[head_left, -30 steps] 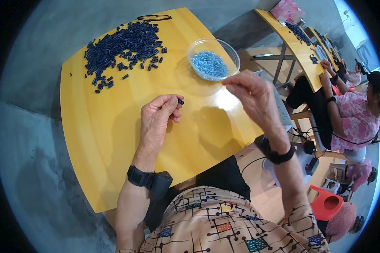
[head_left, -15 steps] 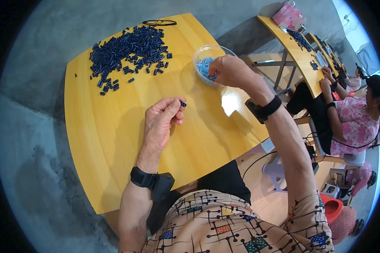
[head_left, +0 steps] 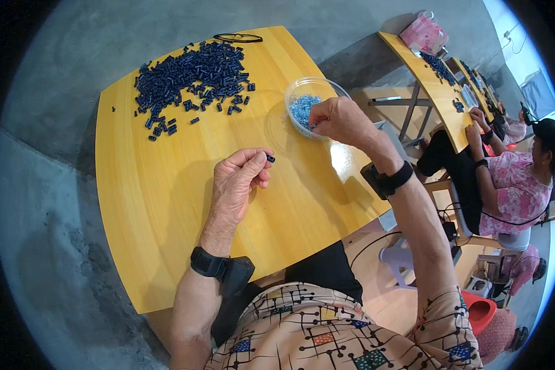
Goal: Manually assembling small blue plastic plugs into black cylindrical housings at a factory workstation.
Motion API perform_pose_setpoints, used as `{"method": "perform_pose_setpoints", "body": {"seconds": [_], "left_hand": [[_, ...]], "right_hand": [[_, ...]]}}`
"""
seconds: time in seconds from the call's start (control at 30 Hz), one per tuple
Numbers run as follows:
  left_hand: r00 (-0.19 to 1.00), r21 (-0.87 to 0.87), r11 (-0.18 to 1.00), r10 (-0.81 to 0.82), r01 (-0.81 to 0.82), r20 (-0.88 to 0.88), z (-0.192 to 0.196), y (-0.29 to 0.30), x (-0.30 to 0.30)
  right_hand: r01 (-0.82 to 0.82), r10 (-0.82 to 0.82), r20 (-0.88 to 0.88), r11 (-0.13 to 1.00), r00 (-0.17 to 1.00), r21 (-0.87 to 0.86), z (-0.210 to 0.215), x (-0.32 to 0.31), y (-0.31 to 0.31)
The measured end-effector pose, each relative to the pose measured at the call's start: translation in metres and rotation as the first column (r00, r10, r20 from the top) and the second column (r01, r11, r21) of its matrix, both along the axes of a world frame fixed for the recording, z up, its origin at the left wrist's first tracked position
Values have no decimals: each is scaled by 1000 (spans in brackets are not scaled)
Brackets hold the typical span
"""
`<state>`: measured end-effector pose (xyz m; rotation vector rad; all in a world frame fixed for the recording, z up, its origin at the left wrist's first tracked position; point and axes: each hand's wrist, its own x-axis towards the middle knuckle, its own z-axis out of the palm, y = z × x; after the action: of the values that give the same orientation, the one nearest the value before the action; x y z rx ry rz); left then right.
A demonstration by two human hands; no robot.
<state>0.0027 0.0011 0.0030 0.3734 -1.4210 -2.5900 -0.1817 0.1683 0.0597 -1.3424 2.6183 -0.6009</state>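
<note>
My left hand (head_left: 239, 179) is raised over the middle of the table, thumb and forefinger closed on a small dark blue plastic piece (head_left: 270, 158), one end of which sticks out. At the right, my right hand (head_left: 345, 123) reaches over the near rim of a clear round plastic tub (head_left: 288, 98). Small light blue pieces (head_left: 303, 108) fill part of the tub's bottom. The right fingers are pinched together at those pieces; what is between them is too small to make out. A large heap of dark blue plastic pieces (head_left: 188, 74) lies across the far left of the table.
A pair of black-framed glasses (head_left: 237, 38) rests at the far edge of the yellow table (head_left: 166, 246). To the right, a person in a pink flowered shirt (head_left: 518, 179) sits at another table (head_left: 435, 92) bearing dark pieces and a pink bag (head_left: 424, 34). A purple stool (head_left: 398, 262) stands below.
My right fingers have shifted slightly toward the near side of the tub. The left hand keeps its hold on the dark blue piece, which is turned a little. The whole view has shifted slightly.
</note>
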Motion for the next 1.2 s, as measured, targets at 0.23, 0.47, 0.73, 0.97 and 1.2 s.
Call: {"method": "perform_pose_setpoints", "body": {"seconds": [0.23, 0.47, 0.73, 0.97, 1.2], "left_hand": [[1000, -1, 1000, 22, -22, 11, -1, 0, 1], [1000, -21, 1000, 22, -22, 7, 1, 0, 1], [1000, -5, 1000, 30, -30, -8, -1, 0, 1], [1000, -9, 1000, 29, -29, -2, 2, 0, 1], [1000, 17, 1000, 22, -22, -8, 0, -1, 1]], "right_hand": [[64, -60, 41, 992, 997, -111, 0, 11, 5], [276, -172, 368, 928, 914, -251, 3, 12, 7], [353, -205, 504, 910, 839, -217, 9, 10, 7], [366, -162, 569, 892, 807, -266, 11, 10, 7], [365, -163, 542, 885, 825, -290, 6, 6, 7]]}}
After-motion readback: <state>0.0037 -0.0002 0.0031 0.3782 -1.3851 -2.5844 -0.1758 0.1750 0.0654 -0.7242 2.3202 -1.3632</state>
